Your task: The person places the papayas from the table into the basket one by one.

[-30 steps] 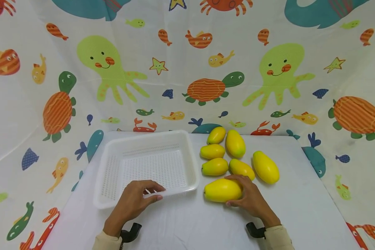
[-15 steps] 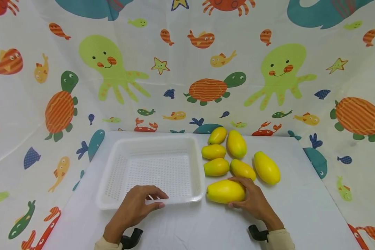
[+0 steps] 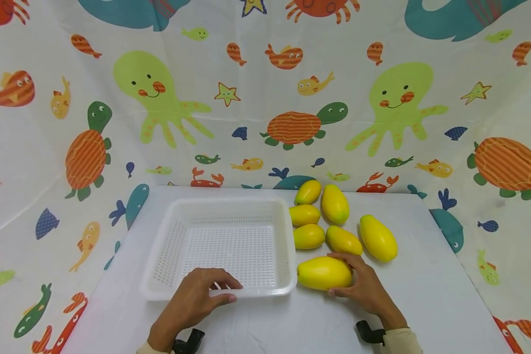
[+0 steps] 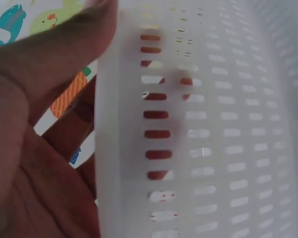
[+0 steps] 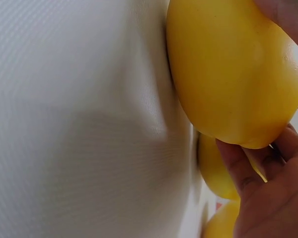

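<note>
A white perforated plastic basket (image 3: pixel 230 251) sits on the left half of the table. Its near rim is gripped by my left hand (image 3: pixel 196 297), thumb on the outer side and fingers over the inside. The left wrist view shows those fingers through the slots of the basket wall (image 4: pixel 213 148). Close to the basket's right front corner lies a large yellow papaya (image 3: pixel 325 274), held by my right hand (image 3: pixel 367 290) with thumb in front and fingers behind. From the right wrist, the papaya's rounded end (image 5: pixel 233 74) fills much of the view and partly hides the fingers.
Several other yellow papayas lie behind the held one; a small papaya (image 3: pixel 309 237) is right against the basket's right side. One large papaya (image 3: pixel 378 238) lies farther right. A white cloth covers the table (image 3: pixel 429 275), and a sea-animal curtain (image 3: pixel 256 73) hangs behind it.
The basket has slid right and slightly toward me, with my left hand on its rim, up to the papayas. My right hand and its papaya have shifted a little to the right.
</note>
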The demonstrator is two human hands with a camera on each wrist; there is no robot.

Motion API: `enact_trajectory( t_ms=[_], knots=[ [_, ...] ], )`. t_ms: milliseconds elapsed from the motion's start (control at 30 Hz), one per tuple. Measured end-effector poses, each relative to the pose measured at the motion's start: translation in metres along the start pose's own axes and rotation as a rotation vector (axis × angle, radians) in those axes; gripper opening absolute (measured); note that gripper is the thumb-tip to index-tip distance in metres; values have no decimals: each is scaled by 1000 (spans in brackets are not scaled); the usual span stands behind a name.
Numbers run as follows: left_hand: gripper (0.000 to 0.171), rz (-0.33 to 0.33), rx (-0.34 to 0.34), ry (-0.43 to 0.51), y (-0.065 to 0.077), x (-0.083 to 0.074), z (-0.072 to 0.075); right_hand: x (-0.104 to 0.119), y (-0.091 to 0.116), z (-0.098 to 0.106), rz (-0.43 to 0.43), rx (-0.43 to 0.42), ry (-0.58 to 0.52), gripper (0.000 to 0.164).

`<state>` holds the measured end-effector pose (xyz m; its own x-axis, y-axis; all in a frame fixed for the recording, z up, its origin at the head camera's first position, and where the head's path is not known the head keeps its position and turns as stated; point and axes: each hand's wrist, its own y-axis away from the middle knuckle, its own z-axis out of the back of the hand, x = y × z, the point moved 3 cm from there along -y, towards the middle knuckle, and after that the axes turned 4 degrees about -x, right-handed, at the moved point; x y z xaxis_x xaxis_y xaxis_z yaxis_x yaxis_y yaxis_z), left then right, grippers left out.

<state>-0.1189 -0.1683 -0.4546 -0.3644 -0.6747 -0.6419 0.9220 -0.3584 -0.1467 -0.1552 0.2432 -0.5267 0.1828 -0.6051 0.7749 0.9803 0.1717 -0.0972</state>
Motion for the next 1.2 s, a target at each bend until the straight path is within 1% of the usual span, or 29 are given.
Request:
enact_trajectory(
  t_ms=[133,200,300,467,633,733,800,1033,1100,1200],
  knots=[
    [25,-7,17,23,-2,2,8,0,0,1,5,0,-8,84],
    [29,-9,4,28,-4,4,16,0,0,1,7,-1,-13,84],
    [33,-1,-29,-1,-7,7,29,1,1,1,10,-5,-13,83],
    [42,22,-97,-82,-8,13,49,-1,1,2,21,-14,-4,84],
    [50,44,-140,-142,-7,22,65,-1,0,1,19,-4,-16,83],
    [53,55,-156,-150,-6,34,73,-1,0,0,12,4,-22,82],
    [54,72,-165,-135,-5,44,81,-1,0,0,14,7,-19,82],
    [59,160,-198,-46,0,81,113,-1,-1,1,21,8,-7,83],
    [60,187,-208,-24,2,91,120,0,-1,2,19,7,-4,83],
    [61,219,-213,-12,4,104,126,0,-1,2,14,6,3,83]
  ],
)
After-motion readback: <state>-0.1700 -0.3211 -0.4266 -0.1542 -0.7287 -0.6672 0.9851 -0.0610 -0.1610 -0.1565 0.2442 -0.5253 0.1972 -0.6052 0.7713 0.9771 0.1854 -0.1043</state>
